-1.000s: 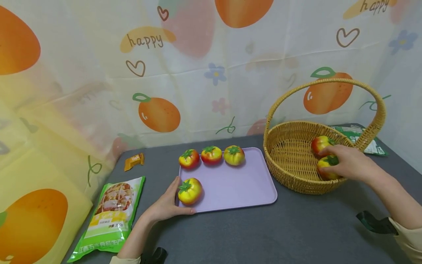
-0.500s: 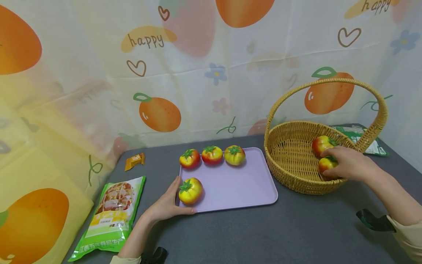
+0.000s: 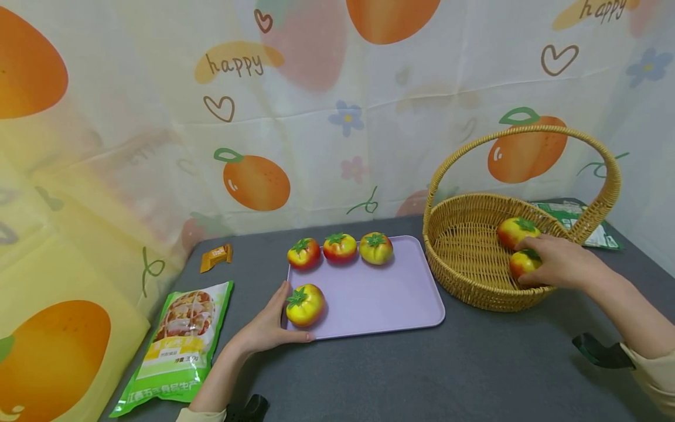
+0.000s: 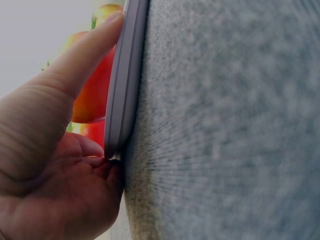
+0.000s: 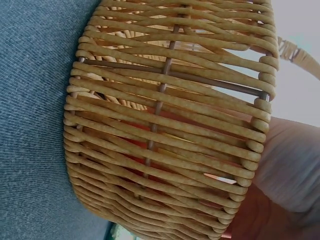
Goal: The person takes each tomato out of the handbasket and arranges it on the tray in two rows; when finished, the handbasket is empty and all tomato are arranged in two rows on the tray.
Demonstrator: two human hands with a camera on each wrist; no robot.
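"while the right hand (image 3: pixel 564 264) reaches over the rim, what does it have?"

"its thumb and fingers curl round a red-and-yellow, ribbed, tomato-shaped fruit with a green leafy cap (image 3: pixel 521 265), low inside a golden wicker basket with a tall arched handle (image 3: pixel 469 298). a matching fruit (image 3: pixel 514 233) lies just behind it."

"how would it handle?"

"probably light and firm; the glossy skin suggests moulded plastic or foam, though i cannot tell which. the shine may make it slippery, and it would likely roll. the rounded sides below the cap look the best place to hold."

"and the left hand (image 3: pixel 269 322)?"

"spread around the near left corner of a flat, rectangular lilac tray (image 3: pixel 379 299), thumb along the near edge, fingers beside the left edge. one yellow-and-red fruit (image 3: pixel 304 306) sits on that corner; three similar fruits (image 3: pixel 340 249) line the far side."

"what is in the way?"

"the basket's near wall, which hides most of the held fruit in the right wrist view, and the handle's foot, just behind the hand. a green-and-white plastic packet (image 3: pixel 601 235) is partly hidden behind the basket. well apart, on the left, are a green, printed plastic food bag (image 3: pixel 176 351) and a small orange wrapped packet (image 3: pixel 215 257)."
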